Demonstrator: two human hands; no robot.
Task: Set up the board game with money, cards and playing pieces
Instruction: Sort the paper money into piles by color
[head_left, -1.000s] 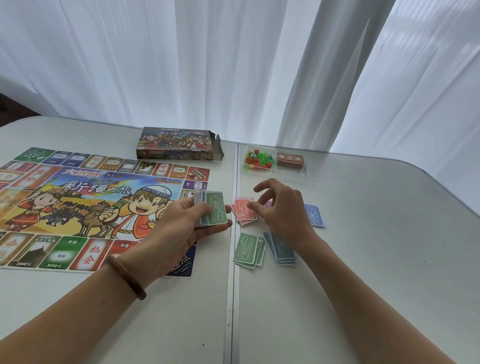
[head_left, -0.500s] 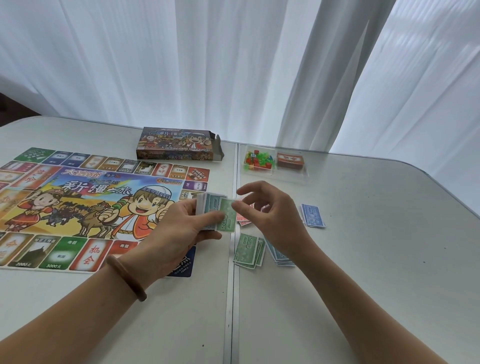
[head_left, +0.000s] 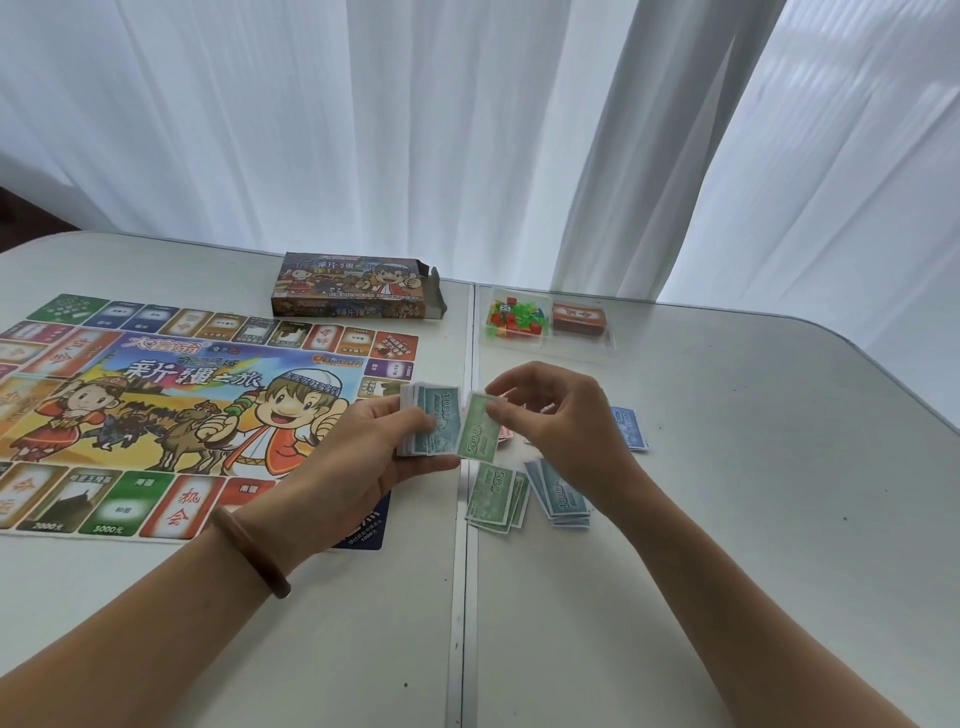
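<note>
My left hand (head_left: 358, 457) grips a stack of play money (head_left: 431, 423) with a teal 1000 note on top, just right of the colourful game board (head_left: 156, 410). My right hand (head_left: 561, 421) pinches a single green 500 note (head_left: 478, 428) beside that stack. On the table below lie a green 500 pile (head_left: 496, 499), a teal 1000 pile (head_left: 563, 499) and a blue pile (head_left: 631, 428). A red pile (head_left: 505, 434) is mostly hidden behind my right hand. A clear tray (head_left: 576, 349) at the back holds coloured playing pieces (head_left: 514, 317) and a red card deck (head_left: 579, 318).
The open game box (head_left: 358, 286) lies behind the board near the white curtain (head_left: 467, 130). A seam (head_left: 465, 597) splits the white table down the middle. The table's right edge curves away at the far right.
My right hand left the red pile, came to the stack in my left hand and drew off the green 500 note, uncovering a teal 1000 note.
</note>
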